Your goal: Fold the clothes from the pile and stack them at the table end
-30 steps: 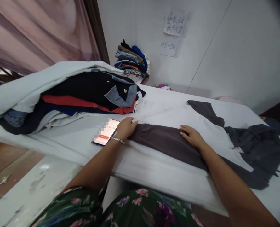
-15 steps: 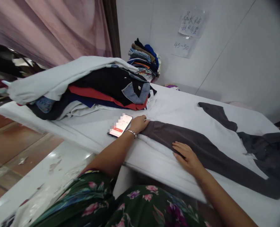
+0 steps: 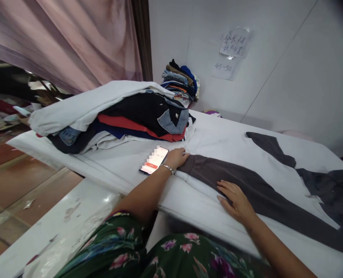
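Note:
A dark grey garment point(image 3: 246, 177) lies spread on a white-covered table point(image 3: 125, 162); I cannot tell its exact kind. One long strip of it runs from my left hand toward the right edge of the view. My left hand point(image 3: 177, 158), with a bracelet at the wrist, is closed at the near-left end of this strip, its fingertips on the fabric edge. Farther right, my right hand point(image 3: 236, 200) rests on the strip's near edge with fingers stretched out. Just left of my left hand lies a phone point(image 3: 154, 160) with its screen lit, partly blurred.
A heap of clothes point(image 3: 130, 116) covers the table's left part, with a white piece on top. Behind it rises a folded stack point(image 3: 181, 83) by the wall, under paper signs point(image 3: 233, 42). A pink curtain point(image 3: 96, 38) hangs at the left, above a tiled floor point(image 3: 29, 166).
The view has shifted slightly, so everything sits a little lower and farther right. Both hands keep about the same places on the garment.

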### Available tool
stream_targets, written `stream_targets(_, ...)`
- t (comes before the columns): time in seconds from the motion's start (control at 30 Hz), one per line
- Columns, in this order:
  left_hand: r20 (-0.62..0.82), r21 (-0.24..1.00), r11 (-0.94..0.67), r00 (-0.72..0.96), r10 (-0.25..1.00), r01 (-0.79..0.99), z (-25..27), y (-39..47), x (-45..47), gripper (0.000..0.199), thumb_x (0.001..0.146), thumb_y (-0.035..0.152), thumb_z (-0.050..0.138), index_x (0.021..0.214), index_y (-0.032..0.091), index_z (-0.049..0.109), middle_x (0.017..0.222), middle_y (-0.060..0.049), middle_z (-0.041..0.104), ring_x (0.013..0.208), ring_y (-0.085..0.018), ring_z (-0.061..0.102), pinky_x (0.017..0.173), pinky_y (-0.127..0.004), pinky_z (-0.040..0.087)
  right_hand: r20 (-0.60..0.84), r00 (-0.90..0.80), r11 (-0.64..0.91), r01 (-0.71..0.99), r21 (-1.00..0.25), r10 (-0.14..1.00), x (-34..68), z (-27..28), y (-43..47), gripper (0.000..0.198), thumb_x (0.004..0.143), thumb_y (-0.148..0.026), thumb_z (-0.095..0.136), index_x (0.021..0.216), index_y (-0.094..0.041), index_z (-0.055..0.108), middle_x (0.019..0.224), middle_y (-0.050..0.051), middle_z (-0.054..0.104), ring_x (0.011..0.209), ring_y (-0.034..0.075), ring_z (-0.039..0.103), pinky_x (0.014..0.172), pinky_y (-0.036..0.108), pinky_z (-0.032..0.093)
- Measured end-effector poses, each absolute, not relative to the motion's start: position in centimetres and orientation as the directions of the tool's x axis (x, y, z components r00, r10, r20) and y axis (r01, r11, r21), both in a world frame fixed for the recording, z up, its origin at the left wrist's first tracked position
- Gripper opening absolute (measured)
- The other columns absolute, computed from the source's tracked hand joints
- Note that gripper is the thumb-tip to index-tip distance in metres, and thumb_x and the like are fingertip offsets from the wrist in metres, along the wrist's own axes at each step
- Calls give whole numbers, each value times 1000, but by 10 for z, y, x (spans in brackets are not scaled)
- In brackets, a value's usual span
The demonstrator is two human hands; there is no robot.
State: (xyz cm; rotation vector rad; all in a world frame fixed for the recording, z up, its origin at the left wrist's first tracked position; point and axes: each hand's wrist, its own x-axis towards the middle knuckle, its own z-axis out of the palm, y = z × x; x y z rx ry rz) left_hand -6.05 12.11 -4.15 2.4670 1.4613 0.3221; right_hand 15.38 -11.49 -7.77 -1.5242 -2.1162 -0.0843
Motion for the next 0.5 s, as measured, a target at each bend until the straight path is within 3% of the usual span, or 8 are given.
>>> stream_targets(0.5,72,394,-461,473,878,795,-42,123,-63,46,87,54,40,111,23,63,106,-9,70,100,-25,62,82,-33,45,419,-196,321,913,-252,887,151,-74,-114,35,88,-32,53,121,-24,59,123,11,60,118,26,53,96,47,45)
